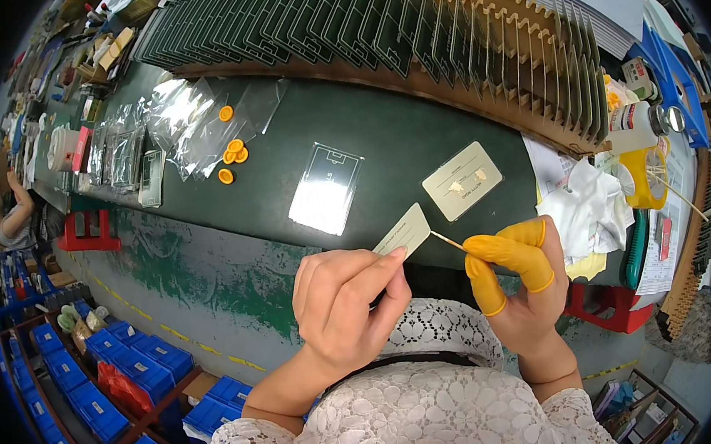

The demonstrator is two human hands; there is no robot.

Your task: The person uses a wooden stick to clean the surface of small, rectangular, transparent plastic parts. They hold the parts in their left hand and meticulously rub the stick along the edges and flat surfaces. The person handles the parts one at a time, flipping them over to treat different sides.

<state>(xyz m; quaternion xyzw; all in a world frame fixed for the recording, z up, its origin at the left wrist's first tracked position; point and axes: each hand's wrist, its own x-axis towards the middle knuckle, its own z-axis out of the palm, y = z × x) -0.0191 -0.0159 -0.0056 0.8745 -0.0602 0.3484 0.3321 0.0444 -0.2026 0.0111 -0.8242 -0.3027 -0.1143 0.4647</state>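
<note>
My left hand [347,303] pinches a cream-coloured card [406,231] between thumb and fingers, tilted above the near edge of the table. Yellow finger cots cover fingers of my right hand [517,280], which grips a thin swab stick [449,240]. The stick's far end meets the card's right edge. Flat on the green table, beyond my hands, lies a second cream card [463,182] with gold-coloured marks. Left of it is a glossy card [327,188] with a dark top, its lower part washed out by glare.
A long brown slotted rack [445,90] of upright dark green cards spans the back. Orange finger cots [235,145] and clear plastic bags [189,122] lie at the left. On the right are a white cloth [587,208], a yellow cup [646,178] with sticks and a white bottle [633,125].
</note>
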